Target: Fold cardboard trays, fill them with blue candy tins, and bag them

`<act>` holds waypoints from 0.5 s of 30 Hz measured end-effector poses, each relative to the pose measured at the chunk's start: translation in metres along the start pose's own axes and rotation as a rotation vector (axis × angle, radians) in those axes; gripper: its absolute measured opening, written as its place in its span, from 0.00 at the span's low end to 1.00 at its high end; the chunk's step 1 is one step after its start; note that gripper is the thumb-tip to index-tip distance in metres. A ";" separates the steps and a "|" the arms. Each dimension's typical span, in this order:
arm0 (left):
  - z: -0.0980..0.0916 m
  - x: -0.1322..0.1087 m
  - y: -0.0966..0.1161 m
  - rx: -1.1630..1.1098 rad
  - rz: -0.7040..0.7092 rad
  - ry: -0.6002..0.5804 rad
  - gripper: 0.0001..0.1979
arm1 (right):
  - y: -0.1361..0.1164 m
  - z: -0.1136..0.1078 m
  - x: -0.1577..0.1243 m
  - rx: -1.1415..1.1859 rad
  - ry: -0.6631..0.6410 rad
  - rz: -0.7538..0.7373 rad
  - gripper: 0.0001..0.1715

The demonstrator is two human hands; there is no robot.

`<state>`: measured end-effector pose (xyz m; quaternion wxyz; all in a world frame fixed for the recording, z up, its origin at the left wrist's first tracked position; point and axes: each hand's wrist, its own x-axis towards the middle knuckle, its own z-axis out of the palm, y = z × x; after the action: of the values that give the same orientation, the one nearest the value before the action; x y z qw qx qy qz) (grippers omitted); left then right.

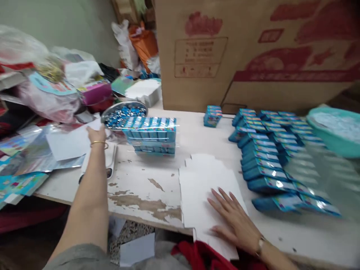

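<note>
My left hand (96, 135), with a gold bangle at its wrist, reaches out to the far left, its fingers closed at the edge of a white sheet (70, 142). Part of the grip is blurred. Below that wrist lies a white device like a small scale (111, 161). My right hand (234, 221) rests flat, fingers spread, on a white die-cut cardboard piece (208, 180) at the table's front edge. Between the hands, farther back, stands a clear-wrapped block of small blue boxes (153, 137). Behind it sits a bowl (126, 112) of shiny blue-and-silver wrapped pieces.
Rows of blue packets (261, 161) cover the right side, beside a turquoise basin (326, 138). A small blue stack (212, 116) stands before a large cardboard box (197, 86). Bags (50, 101) and printed plastic (25, 165) crowd the left. White cards (143, 92) are stacked behind.
</note>
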<state>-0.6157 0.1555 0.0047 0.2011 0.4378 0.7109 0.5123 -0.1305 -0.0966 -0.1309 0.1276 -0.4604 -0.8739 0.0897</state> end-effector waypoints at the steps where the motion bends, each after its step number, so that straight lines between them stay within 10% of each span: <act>1: -0.002 -0.018 0.003 0.055 0.047 0.129 0.19 | -0.001 0.002 -0.001 -0.011 -0.064 -0.031 0.44; 4: 0.001 -0.109 0.005 0.257 0.428 0.285 0.18 | 0.000 0.010 -0.008 -0.005 -0.122 -0.028 0.42; 9: 0.043 -0.317 -0.014 0.268 0.928 -0.798 0.23 | 0.009 0.017 -0.019 0.118 -0.082 0.047 0.30; 12: 0.069 -0.395 -0.032 0.390 1.023 -0.990 0.32 | 0.018 0.018 -0.022 0.255 -0.040 0.063 0.28; 15: 0.080 -0.419 -0.042 0.472 1.025 -0.987 0.24 | 0.026 0.017 -0.023 0.392 -0.003 0.067 0.27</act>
<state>-0.3497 -0.1511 -0.1327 0.1336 0.9247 0.3359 0.1199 -0.1031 -0.1017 -0.1574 0.2105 -0.4555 -0.8241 0.2628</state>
